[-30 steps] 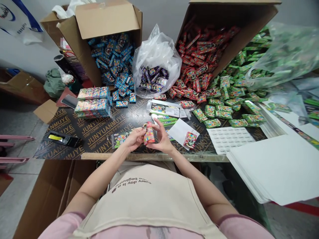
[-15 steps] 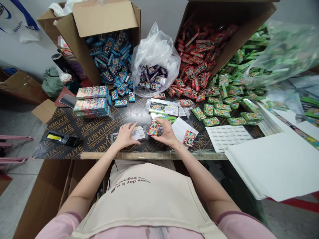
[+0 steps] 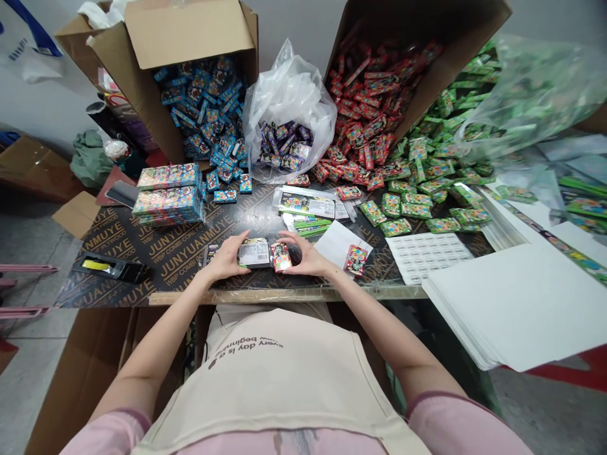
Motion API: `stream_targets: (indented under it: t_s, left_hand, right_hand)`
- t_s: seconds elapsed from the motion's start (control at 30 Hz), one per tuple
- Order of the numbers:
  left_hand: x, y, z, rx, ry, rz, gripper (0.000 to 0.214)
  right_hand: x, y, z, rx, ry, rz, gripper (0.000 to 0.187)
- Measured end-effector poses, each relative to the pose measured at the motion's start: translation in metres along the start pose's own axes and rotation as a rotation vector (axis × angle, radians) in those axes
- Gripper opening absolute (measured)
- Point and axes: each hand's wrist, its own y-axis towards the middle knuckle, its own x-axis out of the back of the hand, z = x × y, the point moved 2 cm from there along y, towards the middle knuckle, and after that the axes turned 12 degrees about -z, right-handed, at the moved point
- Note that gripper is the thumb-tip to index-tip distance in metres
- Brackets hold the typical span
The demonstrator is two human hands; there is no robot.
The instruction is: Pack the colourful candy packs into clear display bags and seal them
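Observation:
My left hand (image 3: 227, 258) is curled round the left part of a flat dark packet with a barcoded label (image 3: 256, 252), fingers at its far edge and thumb at its near edge. A small red printed box (image 3: 281, 257) is gripped between the fingers and thumb of my right hand (image 3: 306, 256). The box touches or nearly touches the packet's right end. Right of my hand, another red box (image 3: 355, 260) lies beside a white paper (image 3: 339, 242). Behind both hands are dark labelled packets (image 3: 308, 204) and a green-striped packet (image 3: 308, 224).
Stacked wrapped boxes (image 3: 165, 196) and a tape dispenser (image 3: 109, 266) are at left. Along the back are blue boxes (image 3: 203, 114), a plastic bag (image 3: 291, 95) of purple boxes, red boxes (image 3: 374, 107) and green boxes (image 3: 436, 164). A label sheet (image 3: 427, 256) and white card (image 3: 521, 297) lie right.
My right hand has brought the red box down and left to the right end of the labelled packet. My left hand stays at the packet, and the view has shifted slightly.

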Motion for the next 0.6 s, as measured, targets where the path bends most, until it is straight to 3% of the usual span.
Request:
stream_targets:
  t_s: [0.13,0.27,0.33,0.43,0.47,0.53,0.6]
  left_hand:
    - [-0.001,0.002,-0.007,-0.006,-0.065,0.056,0.109]
    - [-0.008,0.002,-0.009,0.033,-0.109,-0.015,0.109]
    - [-0.01,0.001,-0.01,0.049,-0.099,-0.054,0.109]
    - [-0.012,0.002,-0.012,0.068,-0.05,-0.131,0.106]
    - [-0.013,0.004,-0.013,0.066,-0.035,-0.148,0.106]
    - [-0.018,0.007,-0.015,0.044,-0.011,-0.151,0.105]
    - [-0.023,0.01,-0.017,0.011,0.015,-0.126,0.104]
  right_hand:
    - [0.004,0.006,0.001,0.043,-0.034,-0.01,0.091]
    - [0.0,0.009,0.002,0.083,-0.031,-0.029,0.096]
    - [-0.003,0.006,0.006,0.05,-0.049,-0.124,0.1]
    - [-0.01,-0.004,0.014,-0.092,-0.119,-0.367,0.081]
    - [-0.014,-0.008,0.016,-0.129,-0.125,-0.394,0.071]
    - [-0.018,-0.012,0.015,-0.147,-0.122,-0.339,0.059]
    - [-0.007,-0.015,0.006,-0.15,-0.155,-0.318,0.055]
